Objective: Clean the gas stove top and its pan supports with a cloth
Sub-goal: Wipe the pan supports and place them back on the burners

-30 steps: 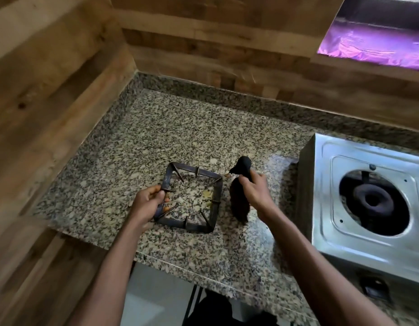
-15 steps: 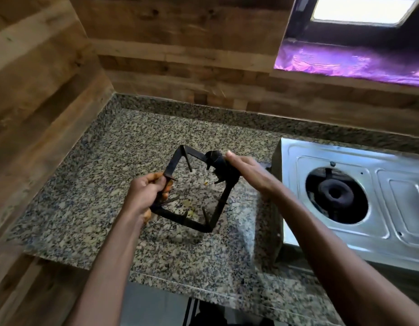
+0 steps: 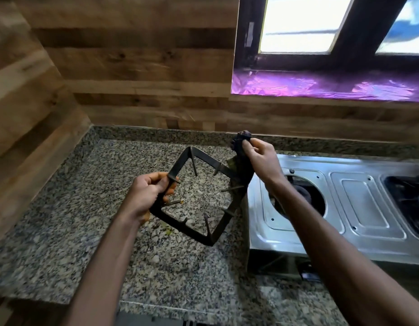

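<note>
Above granite counter point(image 3: 86, 231): L hand point(image 3: 147, 196) fist-tight round pan support point(image 3: 199, 198), R hand point(image 3: 262, 158) pinching dark cloth point(image 3: 241, 158) against it.

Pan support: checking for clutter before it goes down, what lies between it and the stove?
Only the dark cloth, held by the right hand against the pan support, beside the stove, in the head view.

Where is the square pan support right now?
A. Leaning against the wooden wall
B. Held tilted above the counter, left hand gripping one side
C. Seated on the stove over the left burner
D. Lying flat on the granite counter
B: the left hand grips one side of the pan support, which is tilted in the air above the granite counter, while the right hand holds the dark cloth at its far corner.
</note>
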`<act>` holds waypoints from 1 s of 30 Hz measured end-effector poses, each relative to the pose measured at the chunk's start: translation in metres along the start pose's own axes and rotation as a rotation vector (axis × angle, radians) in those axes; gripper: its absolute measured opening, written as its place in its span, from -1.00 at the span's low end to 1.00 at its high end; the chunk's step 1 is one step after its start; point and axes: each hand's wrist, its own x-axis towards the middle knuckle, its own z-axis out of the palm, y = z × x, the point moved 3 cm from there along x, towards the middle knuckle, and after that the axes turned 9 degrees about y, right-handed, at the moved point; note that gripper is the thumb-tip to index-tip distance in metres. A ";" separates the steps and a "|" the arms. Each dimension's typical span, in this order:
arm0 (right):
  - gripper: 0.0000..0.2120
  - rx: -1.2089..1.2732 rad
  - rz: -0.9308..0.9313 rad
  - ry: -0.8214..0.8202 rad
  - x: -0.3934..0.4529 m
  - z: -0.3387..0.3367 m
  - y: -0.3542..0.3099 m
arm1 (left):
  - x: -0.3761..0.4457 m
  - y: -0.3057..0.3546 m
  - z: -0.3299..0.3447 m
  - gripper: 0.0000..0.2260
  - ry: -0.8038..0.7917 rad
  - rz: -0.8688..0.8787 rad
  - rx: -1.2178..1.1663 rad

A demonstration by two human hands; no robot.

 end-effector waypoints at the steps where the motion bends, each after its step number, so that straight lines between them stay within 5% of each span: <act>1: -0.67 0.080 -0.020 -0.100 -0.001 -0.002 -0.010 | -0.003 0.004 0.002 -0.85 -0.014 0.009 0.003; 5: -0.85 -0.043 -0.215 -0.554 -0.016 0.012 -0.049 | -0.016 0.017 0.020 -0.87 -0.066 0.064 0.071; 7: -0.62 -0.219 -0.375 -0.458 -0.015 0.022 -0.054 | -0.019 0.020 0.027 -0.87 -0.055 0.063 0.063; 12: -0.86 -0.041 -0.169 -0.225 -0.008 0.030 -0.051 | -0.021 0.020 0.028 -0.86 -0.020 0.026 -0.007; 16: -0.86 0.011 -0.082 0.054 -0.001 0.023 -0.052 | -0.023 0.018 0.026 -0.85 -0.006 0.014 -0.071; 20: -0.92 0.317 0.025 0.244 -0.004 -0.021 -0.044 | -0.020 0.008 0.007 -0.86 0.117 -0.040 -0.183; 22: -0.90 0.427 0.080 0.256 -0.018 -0.035 -0.036 | -0.017 0.002 0.001 -0.86 0.173 -0.068 -0.268; 27: -0.81 0.473 0.375 -0.006 -0.062 0.012 -0.003 | -0.017 -0.009 0.017 -0.83 0.190 -0.123 -0.389; 30: -0.86 0.463 0.384 0.066 -0.060 0.024 0.003 | -0.026 -0.013 0.028 -0.82 0.190 -0.111 -0.356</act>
